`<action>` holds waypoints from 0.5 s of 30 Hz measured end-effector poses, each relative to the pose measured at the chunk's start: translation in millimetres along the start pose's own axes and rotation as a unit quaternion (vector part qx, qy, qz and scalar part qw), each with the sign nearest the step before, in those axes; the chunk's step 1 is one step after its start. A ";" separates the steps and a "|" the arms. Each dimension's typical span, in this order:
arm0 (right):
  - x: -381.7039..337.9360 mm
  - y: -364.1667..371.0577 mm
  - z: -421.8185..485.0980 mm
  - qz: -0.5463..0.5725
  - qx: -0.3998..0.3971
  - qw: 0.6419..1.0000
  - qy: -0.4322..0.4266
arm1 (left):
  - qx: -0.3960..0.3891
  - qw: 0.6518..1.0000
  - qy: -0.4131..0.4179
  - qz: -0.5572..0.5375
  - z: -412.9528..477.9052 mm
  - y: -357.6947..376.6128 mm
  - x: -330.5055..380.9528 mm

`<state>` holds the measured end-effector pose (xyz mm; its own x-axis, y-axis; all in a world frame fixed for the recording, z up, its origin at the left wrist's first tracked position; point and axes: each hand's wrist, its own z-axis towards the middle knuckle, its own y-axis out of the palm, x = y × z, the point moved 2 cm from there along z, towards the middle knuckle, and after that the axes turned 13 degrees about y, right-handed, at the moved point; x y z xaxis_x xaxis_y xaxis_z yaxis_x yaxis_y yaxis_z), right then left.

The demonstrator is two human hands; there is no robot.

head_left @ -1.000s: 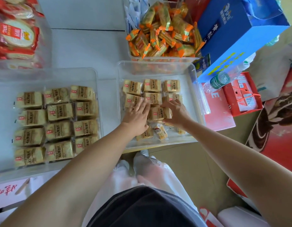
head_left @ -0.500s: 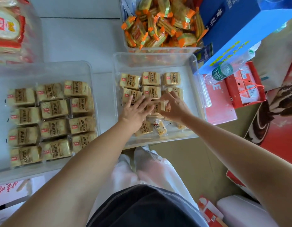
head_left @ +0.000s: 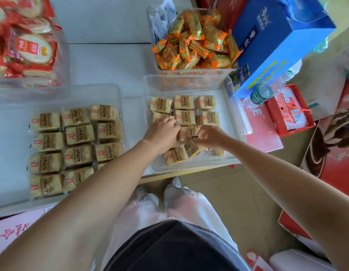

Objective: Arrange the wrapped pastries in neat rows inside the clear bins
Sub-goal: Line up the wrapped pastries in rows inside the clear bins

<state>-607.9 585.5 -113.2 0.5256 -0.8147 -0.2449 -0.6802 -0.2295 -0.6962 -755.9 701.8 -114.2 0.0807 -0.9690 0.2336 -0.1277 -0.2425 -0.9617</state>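
Pinching a tilted pastry (head_left: pixel 192 148), the right hand (head_left: pixel 210 136) sits mid-frame in the clear bin (head_left: pixel 189 83). Left hand (head_left: pixel 161 132) covers a flat pastry (head_left: pixel 159 116) — grip unclear.

Both arms bare, reaching forward and converging. Left forearm (head_left: pixel 103 184) angles up and right; left hand (head_left: pixel 161 132) palm down, knuckles up, fingers bent under, grasp hidden. Right forearm (head_left: pixel 277 173) angles up and left; right hand (head_left: pixel 210 136) just beside the left, thumb and fingertips pinching a wrapped pastry (head_left: pixel 191 148) by its edge.
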 end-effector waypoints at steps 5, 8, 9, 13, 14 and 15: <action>-5.6 -19.7 -12.1 0.199 -0.036 0.979 -0.004 | 0.044 0.978 -0.013 -0.205 -8.0 -3.8 9.0; -7.6 -23.4 -20.7 0.287 -0.063 0.955 -0.026 | 0.090 0.968 -0.038 -0.233 -5.9 -0.5 19.1; -8.1 -25.3 -23.3 0.299 -0.067 0.951 -0.035 | 0.115 0.965 -0.050 -0.231 -5.1 -0.7 21.2; -2.2 -32.0 -28.2 0.353 -0.103 0.926 -0.082 | 0.170 0.944 -0.108 -0.260 1.4 -5.8 23.3; 0.4 -33.9 -30.2 0.354 -0.115 0.923 -0.098 | 0.159 0.936 -0.123 -0.289 3.3 -6.1 24.3; 3.3 -35.4 -30.9 0.332 -0.114 0.929 -0.118 | 0.155 0.925 -0.135 -0.319 5.0 -6.2 26.2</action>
<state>-597.9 574.5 -68.5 0.0307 -0.6831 -0.7297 -0.9709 0.1532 -0.1843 -748.1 678.2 -102.9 0.2906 -0.5756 0.7644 0.3168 -0.6959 -0.6444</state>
